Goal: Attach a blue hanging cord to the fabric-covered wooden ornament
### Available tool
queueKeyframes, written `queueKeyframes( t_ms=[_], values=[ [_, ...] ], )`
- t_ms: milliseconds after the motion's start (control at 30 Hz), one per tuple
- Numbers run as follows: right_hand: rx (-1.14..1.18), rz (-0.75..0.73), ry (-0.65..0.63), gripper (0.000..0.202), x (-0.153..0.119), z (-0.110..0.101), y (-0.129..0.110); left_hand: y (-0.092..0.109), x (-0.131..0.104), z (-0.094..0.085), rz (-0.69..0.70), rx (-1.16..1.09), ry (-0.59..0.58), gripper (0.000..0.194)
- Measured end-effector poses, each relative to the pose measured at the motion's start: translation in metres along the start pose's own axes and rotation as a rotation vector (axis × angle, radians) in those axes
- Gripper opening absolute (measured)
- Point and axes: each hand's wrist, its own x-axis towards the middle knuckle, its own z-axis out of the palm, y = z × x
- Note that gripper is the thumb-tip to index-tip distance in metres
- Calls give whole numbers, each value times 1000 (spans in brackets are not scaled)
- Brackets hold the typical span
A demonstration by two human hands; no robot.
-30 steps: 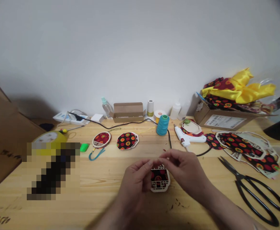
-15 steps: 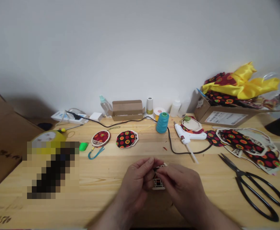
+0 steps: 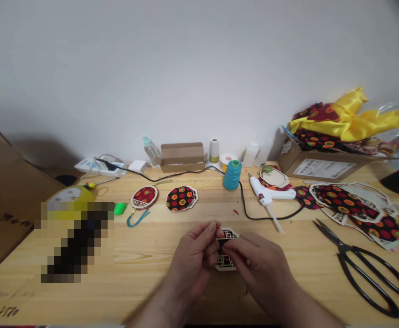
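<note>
Near the front middle of the table, my left hand (image 3: 197, 253) and my right hand (image 3: 262, 262) meet over a small octagonal lattice piece (image 3: 227, 263) with dark patterned fabric. The left thumb and fingers are pressed together at its upper left. My right thumb and index finger pinch at its centre; whatever is between those fingertips is too small to make out. Much of the piece is covered by the fingers, and its lattice shows at top and bottom.
Black scissors (image 3: 346, 248) lie at the right, near a white glue gun (image 3: 271, 193) and its black cable. Behind stand a teal thread spool (image 3: 232, 175) and a cardboard box (image 3: 322, 166) of fabric. Octagonal (image 3: 182, 198) and round (image 3: 145, 197) fabric pieces lie mid-left.
My left fingertips have shifted slightly up and left, and more of the lattice piece's top now shows. The whole view has moved slightly.
</note>
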Motion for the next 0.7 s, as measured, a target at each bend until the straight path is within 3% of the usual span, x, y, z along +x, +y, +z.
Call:
queueKeyframes(
  t_ms=[700],
  values=[
    [-11, 27, -81, 17, 1, -6, 1, 6, -2, 2, 83, 6, 18, 17]
  ],
)
